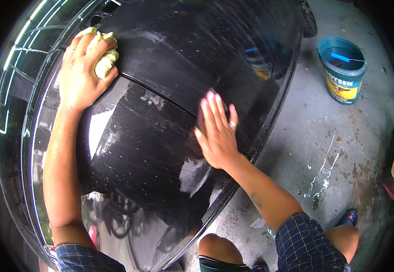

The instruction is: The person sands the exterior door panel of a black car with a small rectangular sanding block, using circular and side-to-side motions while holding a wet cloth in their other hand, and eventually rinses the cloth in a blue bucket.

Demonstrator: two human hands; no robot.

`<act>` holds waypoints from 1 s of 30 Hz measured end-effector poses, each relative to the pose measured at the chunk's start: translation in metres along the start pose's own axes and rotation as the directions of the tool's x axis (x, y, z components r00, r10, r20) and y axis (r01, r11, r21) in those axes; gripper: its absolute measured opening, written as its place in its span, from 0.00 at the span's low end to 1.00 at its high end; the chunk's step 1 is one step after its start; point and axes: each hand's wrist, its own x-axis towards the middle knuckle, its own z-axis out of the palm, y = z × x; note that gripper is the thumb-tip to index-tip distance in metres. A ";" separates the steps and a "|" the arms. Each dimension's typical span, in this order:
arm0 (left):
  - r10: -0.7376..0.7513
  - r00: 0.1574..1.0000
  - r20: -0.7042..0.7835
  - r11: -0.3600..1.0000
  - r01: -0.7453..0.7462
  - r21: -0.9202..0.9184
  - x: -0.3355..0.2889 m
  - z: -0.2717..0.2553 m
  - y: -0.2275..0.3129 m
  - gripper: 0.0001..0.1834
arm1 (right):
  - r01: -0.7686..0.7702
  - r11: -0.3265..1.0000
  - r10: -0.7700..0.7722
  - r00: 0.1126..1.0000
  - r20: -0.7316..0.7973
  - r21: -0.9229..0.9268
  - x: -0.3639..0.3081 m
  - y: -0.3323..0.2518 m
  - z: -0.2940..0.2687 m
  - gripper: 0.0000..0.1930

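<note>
My left hand [80,75] grips a yellow-green sponge [106,61] and presses it on the wet black body panel of a car [151,149], near a seam at the upper left. My right hand [217,131] lies flat on the same panel, fingers spread and pointing up, holding nothing. Water drops and soapy streaks cover the glossy surface.
A blue bucket [343,68] with water stands on the concrete floor [319,136] at the upper right. A car tyre [309,18] shows at the top. Wet patches mark the floor. My knees and a blue sandal [348,218] are at the bottom right.
</note>
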 end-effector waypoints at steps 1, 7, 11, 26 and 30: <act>0.004 1.000 0.010 1.000 -0.004 0.003 -0.001 0.000 -0.003 0.32 | 0.041 0.999 -0.041 0.999 -0.021 -0.016 0.032 -0.019 -0.004 0.42; 0.029 0.999 0.029 0.999 -0.028 -0.018 -0.010 -0.004 -0.006 0.32 | 0.196 0.981 -0.196 0.975 -0.102 -0.019 0.101 -0.045 -0.004 0.36; 0.006 1.000 -0.002 1.000 -0.007 -0.016 -0.001 -0.002 0.001 0.30 | -0.031 0.998 0.029 0.998 -0.049 -0.050 0.002 0.011 -0.003 0.40; -0.009 1.000 0.024 1.000 0.010 -0.022 0.002 -0.002 0.004 0.29 | -0.085 0.994 0.090 0.993 -0.075 0.067 0.018 -0.015 0.004 0.39; 0.046 0.999 -0.018 0.997 -0.047 -0.064 -0.001 0.002 -0.003 0.31 | 0.286 0.957 -0.282 0.956 -0.077 0.042 0.119 -0.086 -0.002 0.39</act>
